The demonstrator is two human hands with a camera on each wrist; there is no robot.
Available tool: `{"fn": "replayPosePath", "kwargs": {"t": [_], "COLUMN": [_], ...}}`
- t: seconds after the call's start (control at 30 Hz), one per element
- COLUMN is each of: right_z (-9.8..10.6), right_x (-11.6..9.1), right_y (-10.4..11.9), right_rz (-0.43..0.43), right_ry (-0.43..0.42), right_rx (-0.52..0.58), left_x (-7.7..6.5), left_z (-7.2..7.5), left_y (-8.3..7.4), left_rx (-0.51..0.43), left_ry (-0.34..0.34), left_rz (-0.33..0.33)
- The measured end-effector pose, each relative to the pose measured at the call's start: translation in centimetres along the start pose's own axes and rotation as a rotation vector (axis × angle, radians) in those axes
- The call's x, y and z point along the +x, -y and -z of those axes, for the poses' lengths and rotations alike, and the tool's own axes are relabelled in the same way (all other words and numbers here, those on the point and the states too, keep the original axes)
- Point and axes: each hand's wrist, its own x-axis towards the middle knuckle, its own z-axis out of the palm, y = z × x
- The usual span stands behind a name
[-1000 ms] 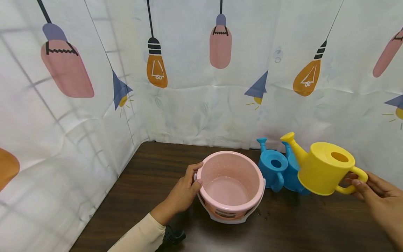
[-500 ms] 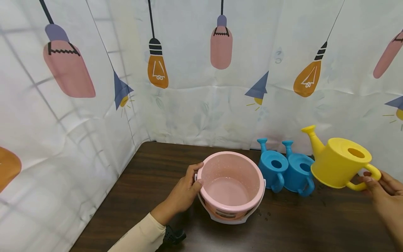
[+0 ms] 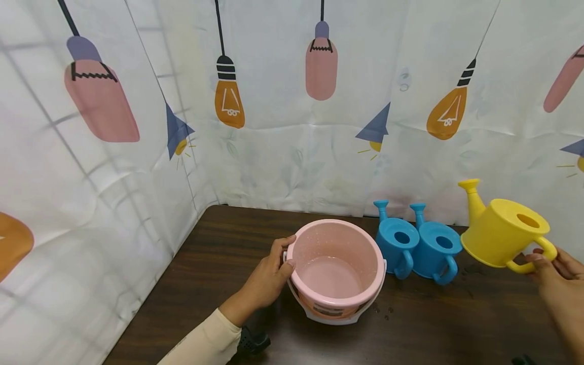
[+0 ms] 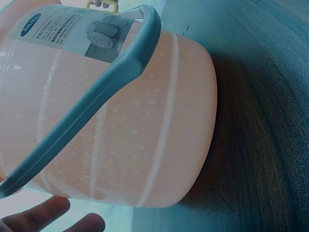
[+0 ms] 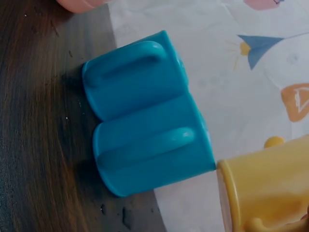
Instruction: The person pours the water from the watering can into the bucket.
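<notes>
A pink bucket [image 3: 336, 303] stands upright on the table, its handle lowered toward the front. My left hand [image 3: 264, 281] holds its left rim; in the left wrist view, fingertips [image 4: 89, 223] show beside the bucket wall [image 4: 135, 121]. My right hand [image 3: 558, 281] grips a yellow watering can [image 3: 499, 233] by its handle, raised above the table at the right, spout pointing up and left. Between bucket and yellow can, two blue watering cans stand side by side: a left one [image 3: 396, 235] and a right one [image 3: 426, 258]. The right wrist view barely shows my right hand.
The dark wooden table [image 3: 219, 253] backs onto a white curtain [image 3: 283, 162] printed with lamps. Water drops [image 3: 377, 308] lie right of the bucket. A small black object [image 3: 254, 340] sits by my left forearm, and another dark object [image 3: 523, 360] at the bottom edge.
My right hand has carried the yellow watering can to the right and slightly up, uncovering the right blue can. My left hand and the bucket have stayed in place.
</notes>
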Motion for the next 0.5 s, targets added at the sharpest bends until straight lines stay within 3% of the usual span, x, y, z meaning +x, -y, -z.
{"fn": "replayPosePath", "kwargs": {"t": [0.13, 0.23, 0.5], "right_z": [-0.1, -0.1, -0.1], "right_x": [0.2, 0.5, 1.2], "right_y": [-0.2, -0.5, -2.0], "right_rz": [-0.064, -0.098, -0.158], "right_ry": [-0.04, -0.05, 0.025], "right_rx": [0.092, 0.072, -0.245], "left_x": [0.0, 0.0, 0.0], "left_z": [0.0, 0.1, 0.0], "left_y": [-0.1, -0.1, 0.1], "left_rx": [-0.007, -0.009, 0.003], "left_ry": [0.005, 0.008, 0.007], "left_rz": [0.0, -0.003, -0.004]}}
